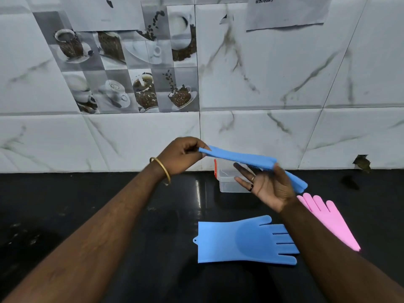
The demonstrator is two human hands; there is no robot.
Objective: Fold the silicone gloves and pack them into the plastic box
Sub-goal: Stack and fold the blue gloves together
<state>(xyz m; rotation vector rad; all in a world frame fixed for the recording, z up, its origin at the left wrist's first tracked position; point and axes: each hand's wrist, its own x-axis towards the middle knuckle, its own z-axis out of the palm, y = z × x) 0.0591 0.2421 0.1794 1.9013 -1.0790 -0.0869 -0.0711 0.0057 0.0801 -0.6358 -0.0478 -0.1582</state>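
Note:
A blue silicone glove [240,157] is held edge-on in the air above the counter. My left hand [183,155] pinches its cuff end. My right hand [265,185] grips it near the middle with thumb and forefinger, the other fingers spread, and the glove's finger end droops to the right. Behind the hands, a clear plastic box [231,182] with a red clip stands against the wall, partly hidden. A second blue glove [244,240] lies flat on the counter, fingers pointing right. A pink glove [328,217] lies to the right, partly under my right forearm.
The black counter [153,215] meets a marble-tiled wall [273,127] just behind the box. A chipped spot in the wall [361,162] shows at the far right.

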